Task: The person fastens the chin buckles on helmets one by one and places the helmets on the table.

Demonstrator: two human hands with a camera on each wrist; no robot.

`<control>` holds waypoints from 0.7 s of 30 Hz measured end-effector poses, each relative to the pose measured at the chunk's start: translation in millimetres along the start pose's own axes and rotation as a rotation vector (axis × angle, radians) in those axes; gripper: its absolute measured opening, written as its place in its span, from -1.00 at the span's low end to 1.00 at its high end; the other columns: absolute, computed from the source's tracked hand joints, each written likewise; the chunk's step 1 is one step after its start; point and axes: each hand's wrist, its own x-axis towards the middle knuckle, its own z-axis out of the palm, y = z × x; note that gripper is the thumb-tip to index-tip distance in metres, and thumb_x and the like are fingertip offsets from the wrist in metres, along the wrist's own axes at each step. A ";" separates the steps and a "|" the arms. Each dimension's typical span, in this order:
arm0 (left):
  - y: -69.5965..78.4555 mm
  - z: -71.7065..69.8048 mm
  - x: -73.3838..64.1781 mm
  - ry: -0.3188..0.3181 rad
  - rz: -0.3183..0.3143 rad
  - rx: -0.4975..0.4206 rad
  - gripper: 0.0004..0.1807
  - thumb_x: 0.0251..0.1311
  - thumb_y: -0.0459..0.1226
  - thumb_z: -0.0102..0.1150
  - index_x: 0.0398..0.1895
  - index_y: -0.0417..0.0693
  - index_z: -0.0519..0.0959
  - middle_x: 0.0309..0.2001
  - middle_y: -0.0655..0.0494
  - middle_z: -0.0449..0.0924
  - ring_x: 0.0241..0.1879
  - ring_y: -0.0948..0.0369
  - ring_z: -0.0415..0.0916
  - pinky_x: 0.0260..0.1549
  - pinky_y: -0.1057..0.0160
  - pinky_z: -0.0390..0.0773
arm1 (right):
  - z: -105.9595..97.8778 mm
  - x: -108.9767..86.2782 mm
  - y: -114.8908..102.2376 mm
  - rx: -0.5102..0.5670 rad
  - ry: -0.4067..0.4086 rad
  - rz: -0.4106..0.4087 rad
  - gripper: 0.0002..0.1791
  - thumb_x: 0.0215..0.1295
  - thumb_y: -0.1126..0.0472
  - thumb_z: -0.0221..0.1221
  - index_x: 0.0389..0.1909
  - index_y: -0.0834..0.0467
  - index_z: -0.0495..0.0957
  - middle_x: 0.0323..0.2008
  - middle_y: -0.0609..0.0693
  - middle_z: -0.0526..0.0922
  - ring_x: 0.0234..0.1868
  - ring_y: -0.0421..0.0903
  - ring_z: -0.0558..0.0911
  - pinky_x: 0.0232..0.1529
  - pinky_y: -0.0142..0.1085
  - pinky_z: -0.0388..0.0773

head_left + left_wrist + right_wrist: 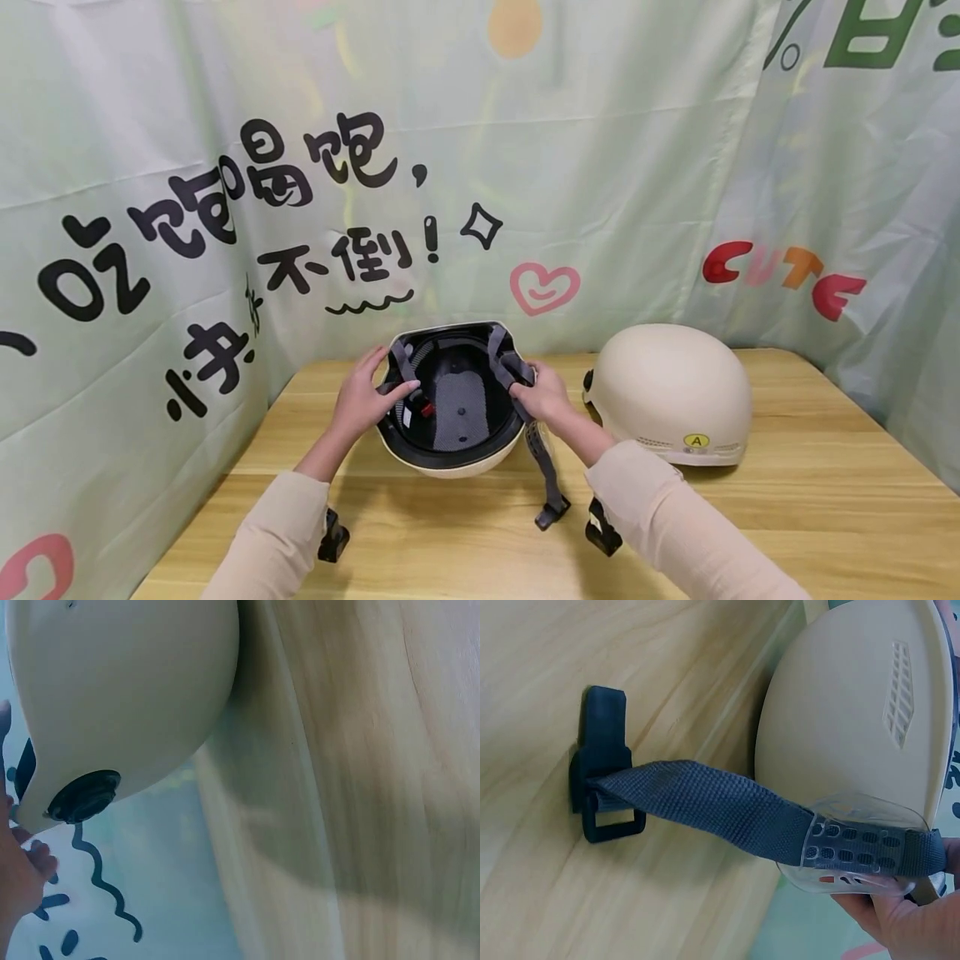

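Note:
An upturned cream helmet (461,408) shows its black padded inside to me at the middle of the table. My left hand (363,396) grips its left rim, thumb inside. Opposite, my right hand (546,393) holds the right rim, with the thumb over a grey strap (542,454). That strap hangs down to a black buckle (553,512) near the tabletop. In the right wrist view, a clear perforated plastic pad (855,851) is around the strap. The left wrist view shows the cream shell with a black round part (86,796); left fingertips are partly cut off there.
A second cream helmet (667,392) sits dome up on the right, bearing a yellow "A" sticker (696,441). Both stand on a wooden table (450,542). A pale green printed cloth (622,167) hangs behind and along the sides.

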 end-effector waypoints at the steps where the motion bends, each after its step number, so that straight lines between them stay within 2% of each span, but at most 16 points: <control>1: 1.1 0.1 -0.1 0.014 0.043 0.014 -0.17 -0.09 -0.05 0.39 0.26 -0.23 0.34 0.29 -0.28 0.26 0.30 -0.18 0.19 0.21 -0.17 0.26 | -1.3 0.0 -0.5 0.002 -0.003 0.000 -0.41 0.04 0.33 0.12 0.17 0.38 0.34 0.05 0.34 0.48 0.03 0.15 0.47 0.05 -0.10 0.48; 5: 4.9 1.2 -0.4 0.039 0.201 0.061 -0.19 -0.19 -0.10 0.47 0.19 -0.25 0.41 0.25 -0.28 0.33 0.27 -0.17 0.23 0.19 -0.16 0.29 | -6.0 0.9 -3.0 -0.002 -0.014 -0.011 -0.46 0.04 0.34 0.11 0.12 0.38 0.39 -0.02 0.31 0.52 -0.03 0.11 0.50 0.00 -0.13 0.50; 10: 10.6 5.2 -1.5 0.008 0.333 0.107 -0.19 -0.25 -0.11 0.49 0.15 -0.25 0.45 0.22 -0.29 0.36 0.27 -0.20 0.24 0.16 -0.17 0.33 | -12.8 2.2 -7.7 -0.057 -0.032 -0.032 -0.49 0.05 0.33 0.10 0.09 0.37 0.42 -0.02 0.28 0.54 -0.01 0.11 0.50 0.03 -0.12 0.48; 15: 13.9 12.2 -1.9 -0.038 0.405 0.133 -0.20 -0.28 -0.13 0.51 0.13 -0.25 0.47 0.20 -0.27 0.39 0.27 -0.20 0.24 0.16 -0.16 0.33 | -19.1 3.0 -12.4 -0.113 -0.072 -0.047 -0.45 0.09 0.30 0.08 0.17 0.36 0.36 0.09 0.28 0.50 0.11 0.15 0.47 0.11 -0.09 0.45; 21: 17.5 18.1 -3.6 -0.111 0.443 0.185 -0.22 -0.25 -0.10 0.49 0.12 -0.23 0.48 0.20 -0.24 0.40 0.28 -0.17 0.24 0.19 -0.14 0.31 | -26.6 3.4 -17.3 -0.197 -0.058 -0.111 -0.55 0.02 0.30 0.09 0.00 0.33 0.49 -0.12 0.23 0.59 -0.09 0.10 0.52 -0.02 -0.14 0.48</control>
